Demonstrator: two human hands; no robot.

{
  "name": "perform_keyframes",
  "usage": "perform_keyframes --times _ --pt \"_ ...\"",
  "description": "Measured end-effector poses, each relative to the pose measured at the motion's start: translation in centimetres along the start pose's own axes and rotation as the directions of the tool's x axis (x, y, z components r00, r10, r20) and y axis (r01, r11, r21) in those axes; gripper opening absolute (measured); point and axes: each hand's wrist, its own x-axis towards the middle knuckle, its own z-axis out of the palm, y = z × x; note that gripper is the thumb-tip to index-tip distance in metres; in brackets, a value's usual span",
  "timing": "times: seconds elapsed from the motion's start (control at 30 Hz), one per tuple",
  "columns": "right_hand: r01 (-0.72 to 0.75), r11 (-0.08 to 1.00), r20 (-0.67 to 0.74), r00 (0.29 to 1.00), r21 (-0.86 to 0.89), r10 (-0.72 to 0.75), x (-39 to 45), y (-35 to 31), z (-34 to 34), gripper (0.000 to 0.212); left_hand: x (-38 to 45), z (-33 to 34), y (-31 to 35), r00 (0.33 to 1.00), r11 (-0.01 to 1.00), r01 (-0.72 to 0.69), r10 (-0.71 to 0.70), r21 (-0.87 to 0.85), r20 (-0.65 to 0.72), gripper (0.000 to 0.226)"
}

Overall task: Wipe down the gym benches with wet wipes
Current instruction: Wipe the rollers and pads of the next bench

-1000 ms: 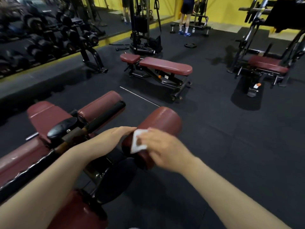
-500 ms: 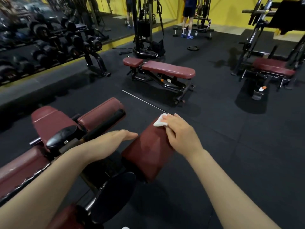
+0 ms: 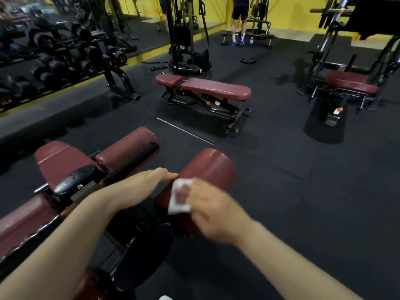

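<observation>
A dark red roller pad (image 3: 207,167) of the bench sticks out in front of me. My right hand (image 3: 207,211), blurred, presses a white wet wipe (image 3: 179,198) onto the pad's near end; a fingertip shows through the wipe. My left hand (image 3: 149,180) lies flat with straight fingers on the black frame beside the pad, its fingertips touching the wipe's edge. A second red roller pad (image 3: 125,148) and the red seat pad (image 3: 58,161) lie to the left. The black handle bar (image 3: 134,161) runs under my left forearm.
A flat maroon bench (image 3: 214,89) stands on the black rubber floor ahead. Another red bench (image 3: 350,83) sits under a rack at far right. A dumbbell rack (image 3: 65,61) lines the left. A person (image 3: 239,20) stands at the back by a cable machine (image 3: 184,35).
My right hand has dragged the wipe from the roller pad's far end back to its near end. My left hand has stayed in place.
</observation>
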Motion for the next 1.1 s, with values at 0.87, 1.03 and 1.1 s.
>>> perform_keyframes --times 0.87,1.03,1.1 --pt "-0.041 0.998 -0.064 0.997 -0.040 0.038 -0.2 2.7 -0.7 0.042 -1.6 0.0 2.3 0.996 0.950 0.087 -0.090 0.299 -0.005 0.051" --pt "-0.211 0.975 -0.178 0.964 -0.066 0.197 0.1 2.5 -0.2 0.038 -2.6 0.4 2.4 1.000 0.954 0.000 0.004 0.301 -0.013 0.062" --pt "0.033 0.999 -0.012 0.999 -0.025 -0.033 -1.1 -0.6 0.8 0.040 -2.2 0.4 1.9 0.999 0.959 0.027 -0.019 0.282 -0.032 0.058"
